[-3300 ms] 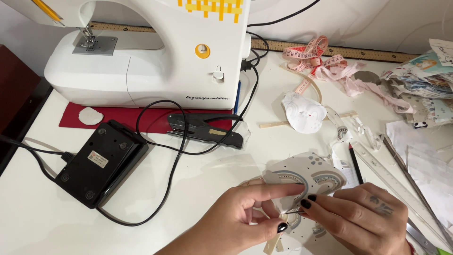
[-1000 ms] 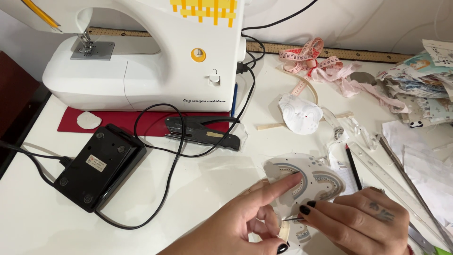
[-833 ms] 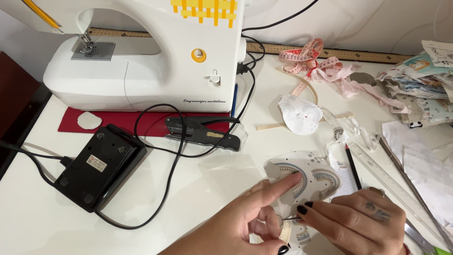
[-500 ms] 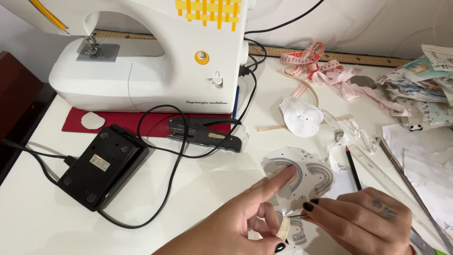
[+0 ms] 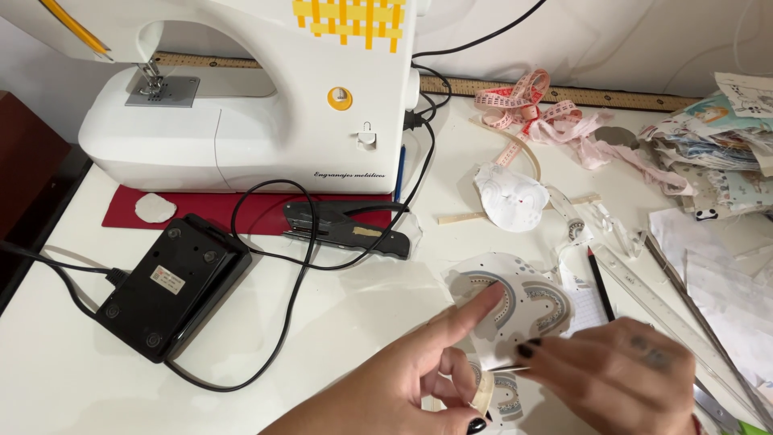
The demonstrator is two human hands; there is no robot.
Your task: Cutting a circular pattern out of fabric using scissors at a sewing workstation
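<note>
Printed fabric piece [image 5: 515, 302]: one, pale with two grey arches, flat on the white table [image 5: 97, 395] at the near right edge.
Left hand [image 5: 403, 387]: forefinger stretched out, tip pressing the piece's left edge; remaining fingers curled over a strip of pale tape [image 5: 483, 390] (looped, it seems; blurred).
Right hand [image 5: 620, 374]: just right of the left, thumb and forefinger pinched on what looks like a thin pin, long axis left-right, pointing toward the left hand. The piece lies directly ahead of both hands; the left touches it.
Also: one sewing machine [image 5: 241, 97], one black foot pedal [image 5: 173, 283], one clear ruler [image 5: 672, 322], one pencil [image 5: 600, 283], one pink tape measure [image 5: 527, 105].
</note>
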